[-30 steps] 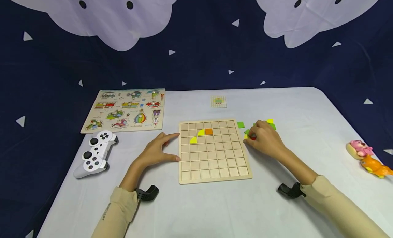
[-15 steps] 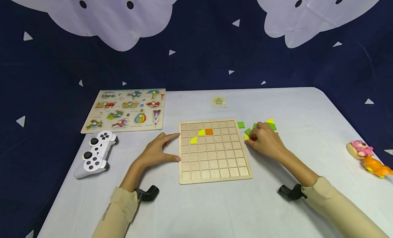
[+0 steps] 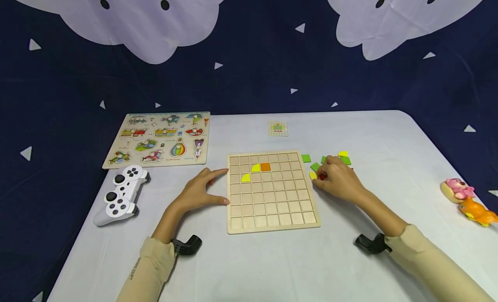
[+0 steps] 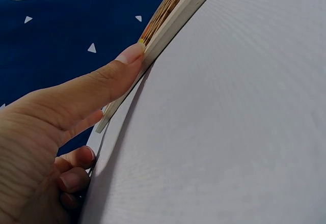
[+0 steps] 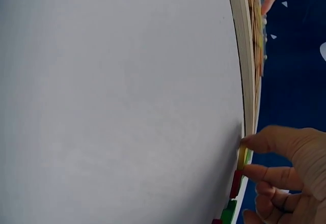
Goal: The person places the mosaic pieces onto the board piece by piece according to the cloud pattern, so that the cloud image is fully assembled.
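Observation:
A wooden grid board (image 3: 272,198) lies flat in the middle of the table. Two yellow quarter-circle pieces (image 3: 246,178) and an orange square piece (image 3: 265,167) sit in its upper-left cells. My left hand (image 3: 200,190) touches the board's left edge with thumb and index finger spread wide apart; the left wrist view shows the thumb (image 4: 114,76) against the rim. Right of the board, my right hand (image 3: 342,178) pinches a yellow piece (image 5: 242,155) with rounded edge between thumb and index finger. A red piece (image 5: 236,183) lies beside it, partly hidden, among green pieces (image 3: 315,167).
A small pattern card (image 3: 278,129) lies behind the board. On the left are a wooden vehicle puzzle (image 3: 159,142) and a white game controller (image 3: 122,196). A pink toy (image 3: 458,189) and an orange toy (image 3: 478,212) stand at the right table edge.
My right hand has shifted very slightly toward the near side over the loose pieces, uncovering a little more of them. My left hand and the board stay as they were.

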Tool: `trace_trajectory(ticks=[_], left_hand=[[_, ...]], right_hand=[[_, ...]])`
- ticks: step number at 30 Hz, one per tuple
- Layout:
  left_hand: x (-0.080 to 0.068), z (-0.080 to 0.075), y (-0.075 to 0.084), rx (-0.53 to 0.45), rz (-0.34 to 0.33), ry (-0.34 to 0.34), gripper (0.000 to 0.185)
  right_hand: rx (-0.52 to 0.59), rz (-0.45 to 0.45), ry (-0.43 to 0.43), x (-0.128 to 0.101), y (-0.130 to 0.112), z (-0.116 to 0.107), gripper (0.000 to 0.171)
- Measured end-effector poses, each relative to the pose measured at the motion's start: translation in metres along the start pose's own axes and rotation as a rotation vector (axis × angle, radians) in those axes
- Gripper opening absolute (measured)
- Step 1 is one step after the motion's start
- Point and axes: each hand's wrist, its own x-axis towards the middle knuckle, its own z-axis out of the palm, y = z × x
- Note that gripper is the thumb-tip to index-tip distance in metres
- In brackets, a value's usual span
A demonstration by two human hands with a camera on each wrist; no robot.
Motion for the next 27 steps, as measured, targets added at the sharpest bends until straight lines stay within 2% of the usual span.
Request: trace_trajectory(ticks=[6,12,16,27], left_hand=[[0.000,0.001,0.000,-0.003,-0.003,-0.007,0.093],[0.000,0.000,0.000,-0.006,-0.002,-0.005,0.092],[0.000,-0.001,0.000,-0.002,0.000,-0.005,0.091],[0.000,-0.001,0.002,0.002,-0.005,-0.003,0.092]], right_hand=[[0.021,-0.002,-0.016,0.002,0.003,0.000,0.018],[0.035,-0.044,0.041,0.003,0.001,0.000,0.017],[0.070,-0.075,0.053,0.006,-0.007,0.000,0.019],[0.084,-0.156,0.006,0.020,-0.039,0.011,0.021]])
